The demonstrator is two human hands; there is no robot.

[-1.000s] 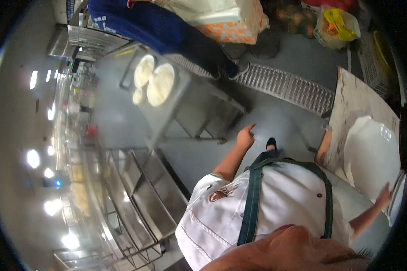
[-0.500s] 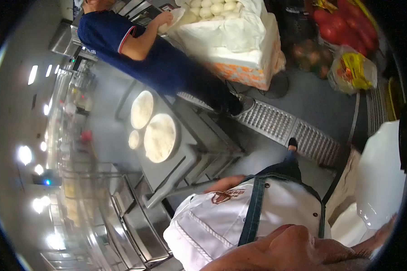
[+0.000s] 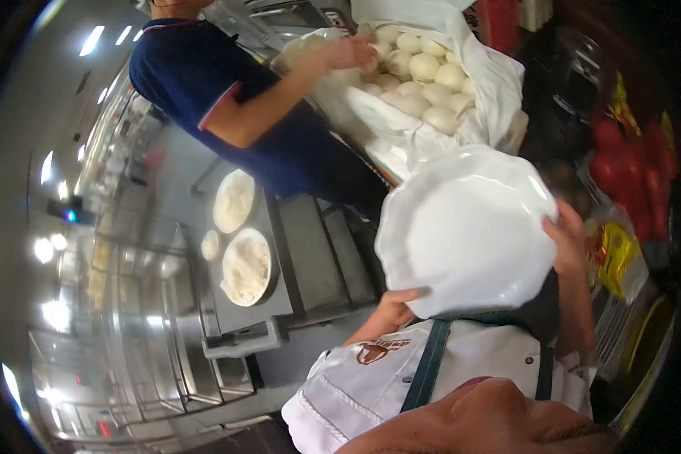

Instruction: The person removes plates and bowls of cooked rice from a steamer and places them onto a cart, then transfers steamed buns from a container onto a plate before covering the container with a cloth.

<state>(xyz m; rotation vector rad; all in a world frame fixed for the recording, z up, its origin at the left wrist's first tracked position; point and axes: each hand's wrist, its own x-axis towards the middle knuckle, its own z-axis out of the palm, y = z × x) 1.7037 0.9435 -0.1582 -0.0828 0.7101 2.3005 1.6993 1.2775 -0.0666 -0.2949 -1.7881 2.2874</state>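
A large white plate (image 3: 473,227) with a scalloped rim is held in front of my chest, its inner face toward me. My left hand (image 3: 397,306) grips the near left rim, thumb on top and fingers partly hidden beneath. On the right edge, my right hand (image 3: 567,236) is closed round the rim. Just beyond the plate stands a cloth-lined box holding several round white buns (image 3: 435,76). The white cloth (image 3: 499,83) is folded back over the sides.
A person in a dark blue shirt (image 3: 197,79) stands at the box, a hand (image 3: 348,54) over the buns. A grey cart (image 3: 280,299) at left carries bowls of white, flour-like stuff (image 3: 246,268). Red bags (image 3: 632,174) and a yellow packet (image 3: 613,253) lie at right.
The plate has come from the far right edge to before my chest, and my left hand has taken hold of it. The box appears nearer. The other person's hand has moved over the buns.
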